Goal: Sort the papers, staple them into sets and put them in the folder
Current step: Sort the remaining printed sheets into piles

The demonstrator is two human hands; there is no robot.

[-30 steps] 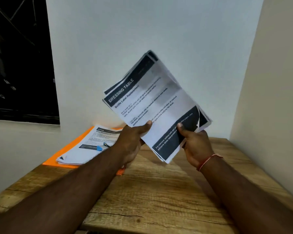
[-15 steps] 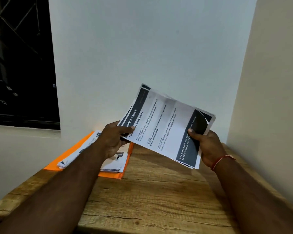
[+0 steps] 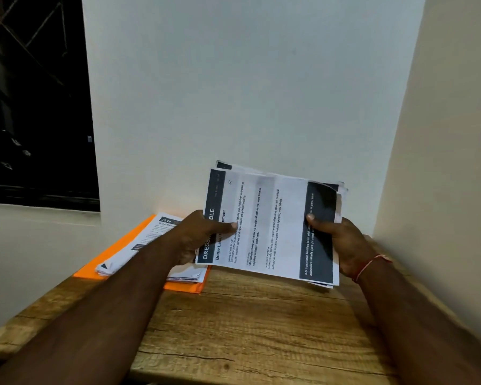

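Note:
I hold a sheaf of printed papers (image 3: pixel 270 226) above the wooden table (image 3: pixel 261 334), turned sideways so its dark "DRESSING TABLE" header runs along the left edge. My left hand (image 3: pixel 197 237) grips that header end, thumb on top. My right hand (image 3: pixel 336 240) grips the other end, thumb on the dark footer band. Behind my left forearm an orange folder (image 3: pixel 106 262) lies flat on the table with a second pile of printed sheets (image 3: pixel 161 229) on it. My left arm hides the middle of that pile.
White walls close in behind the table and on the right. A dark window opening (image 3: pixel 36 101) is at the upper left. The table's front edge runs along the bottom of the view.
The sheaf has come down from a raised, tilted position to low over the table and turned sideways. My left hand slid out to its header end, both hands still gripping.

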